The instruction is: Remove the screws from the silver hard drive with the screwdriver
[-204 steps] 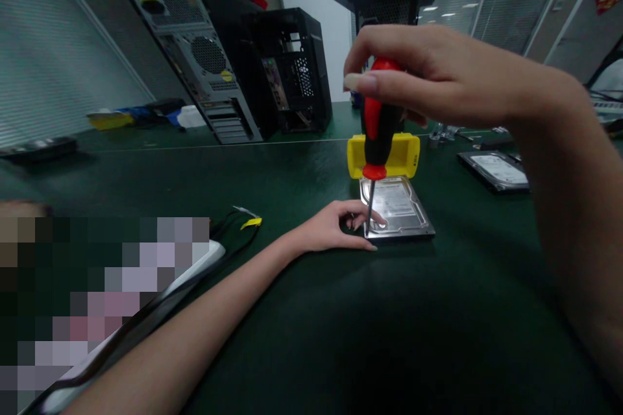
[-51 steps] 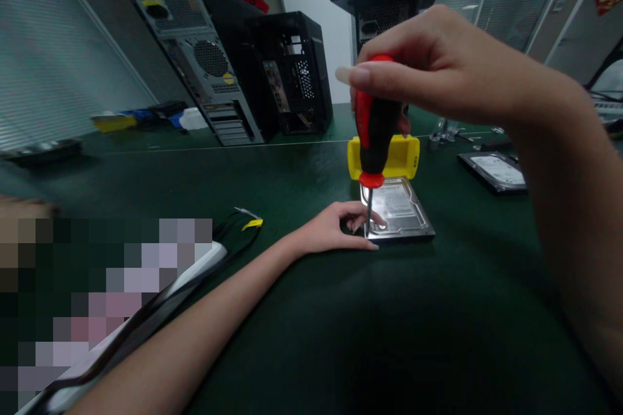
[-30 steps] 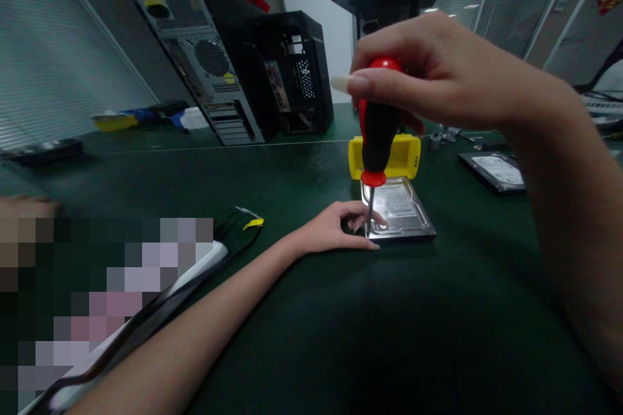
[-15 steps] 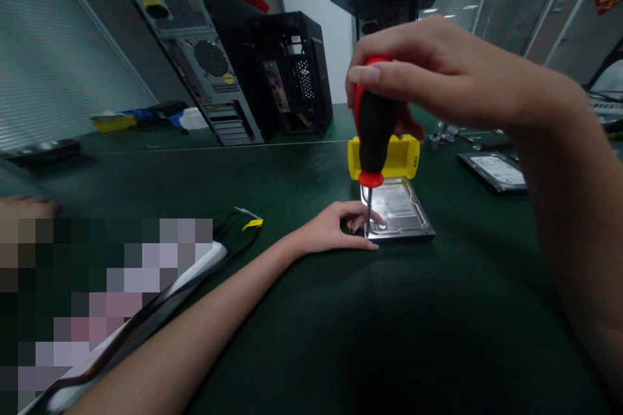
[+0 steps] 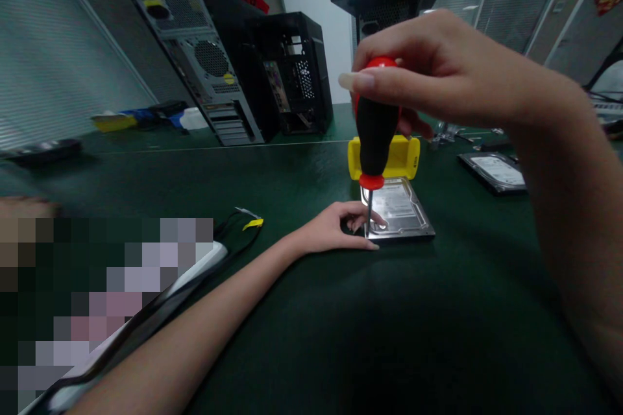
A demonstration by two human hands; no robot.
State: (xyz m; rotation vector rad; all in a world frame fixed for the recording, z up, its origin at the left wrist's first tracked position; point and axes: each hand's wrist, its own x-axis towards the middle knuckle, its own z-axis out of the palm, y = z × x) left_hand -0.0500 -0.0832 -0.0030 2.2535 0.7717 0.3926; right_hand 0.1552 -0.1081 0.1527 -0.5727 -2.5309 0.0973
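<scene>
A silver hard drive (image 5: 402, 207) lies flat on the green table, with a yellow plastic tray (image 5: 406, 159) just behind it. My left hand (image 5: 338, 227) grips the drive's near left corner, thumb along the front edge and fingers over the top. In my right hand (image 5: 413, 78) is a red and black screwdriver (image 5: 376, 136), held upright by its handle from above. Its shaft points down to the drive's near left corner, beside my left fingers. The tip is too small to make out exactly, and so is any screw under it.
A second hard drive (image 5: 499, 172) lies to the right. Black computer cases (image 5: 233, 65) stand at the back. Left of my forearm are a white strip with black cables (image 5: 195, 272) and a yellow tag (image 5: 253, 224). Another person's hand (image 5: 26, 207) shows at the left edge.
My right thumb and fingers have shifted around the screwdriver's handle, and the red top shows more. The screwdriver stays at the same corner. My left hand and the drive have not moved.
</scene>
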